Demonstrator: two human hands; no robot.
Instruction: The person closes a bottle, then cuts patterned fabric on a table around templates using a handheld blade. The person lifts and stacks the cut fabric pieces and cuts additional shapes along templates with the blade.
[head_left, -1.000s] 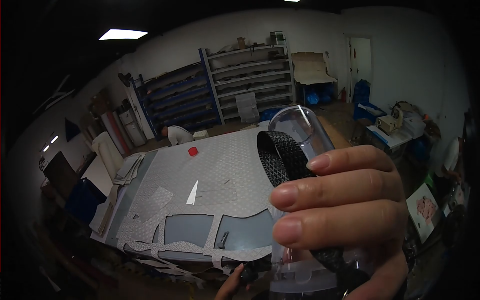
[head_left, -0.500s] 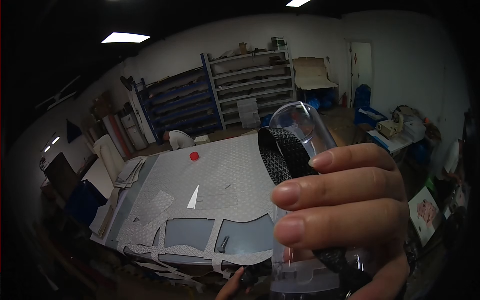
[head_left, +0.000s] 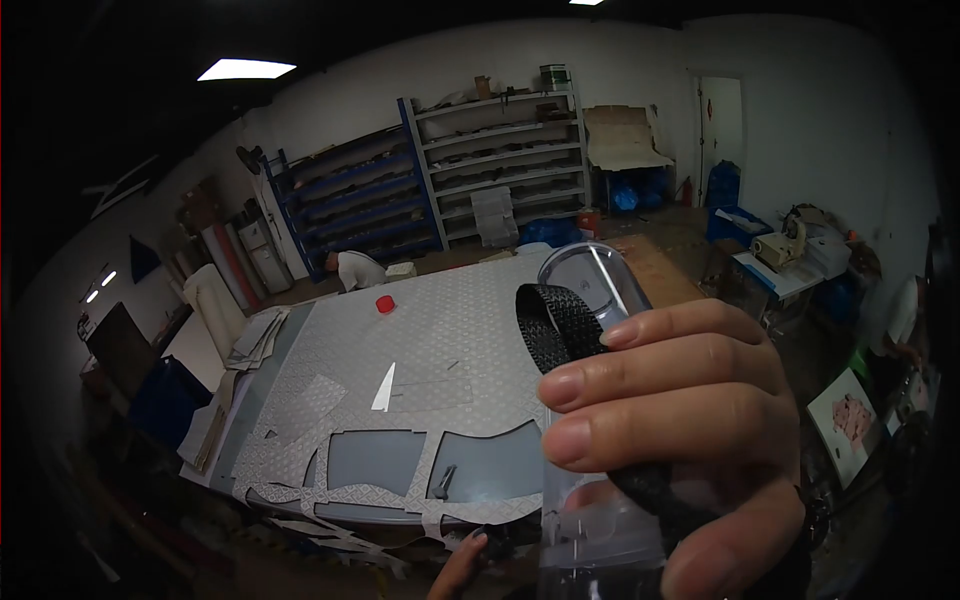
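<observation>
Close to the camera, my right hand (head_left: 690,420) is wrapped round a clear plastic bottle (head_left: 622,278) that stands slightly tilted. A black woven strap (head_left: 545,325) loops out beside its rounded end, partly under my fingers. Low in the view, my left hand (head_left: 462,568) is closed at the table's near edge on a small dark object (head_left: 495,543), whose kind I cannot make out. Beyond the hands, patterned grey sheet material (head_left: 420,340) with large cut-outs covers the table.
On the sheet lie a red cap (head_left: 385,304), a white triangular piece (head_left: 384,388) and a dark metal tool (head_left: 444,482). Behind the table a person (head_left: 358,270) bends down before shelves (head_left: 500,150). A sewing machine (head_left: 780,245) stands at right.
The bottle and my right hand have dropped slightly in view, the bottle's end tipping toward the camera. My left hand stays near the table edge with the dark object.
</observation>
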